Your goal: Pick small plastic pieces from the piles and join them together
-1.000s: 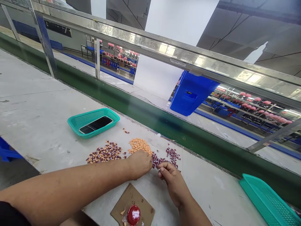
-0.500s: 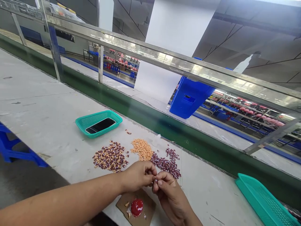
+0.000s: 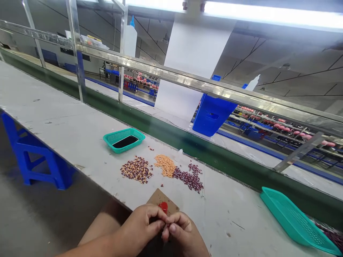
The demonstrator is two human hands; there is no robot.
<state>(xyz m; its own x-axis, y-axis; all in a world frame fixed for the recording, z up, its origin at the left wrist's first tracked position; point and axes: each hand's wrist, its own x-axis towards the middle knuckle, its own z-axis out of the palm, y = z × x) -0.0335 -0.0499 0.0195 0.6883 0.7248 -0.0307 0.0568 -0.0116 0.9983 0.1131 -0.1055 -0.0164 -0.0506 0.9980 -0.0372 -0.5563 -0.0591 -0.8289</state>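
Watching from the left, a blue step stool (image 3: 37, 159) stands on the floor at 9 o'clock from the hands. Along the bench (image 3: 66, 130), a teal basket (image 3: 134, 137) cradles a black phone (image 3: 125, 141) at 11 o'clock, with a heap of purple-and-cream pieces (image 3: 136, 170) just nearer. Dead centre, the left hand (image 3: 142, 225) and right hand (image 3: 184, 232) meet, their fingers (image 3: 155, 215) pressed together on a tiny speck (image 3: 165, 227), too small to name, just below a red disc (image 3: 163, 207) on a cardboard sheet (image 3: 170, 205). Orange pieces (image 3: 164, 166) lie at 12 o'clock, purple pieces (image 3: 188, 179) at 1 o'clock, and a teal tray (image 3: 296, 221) out at 3 o'clock.
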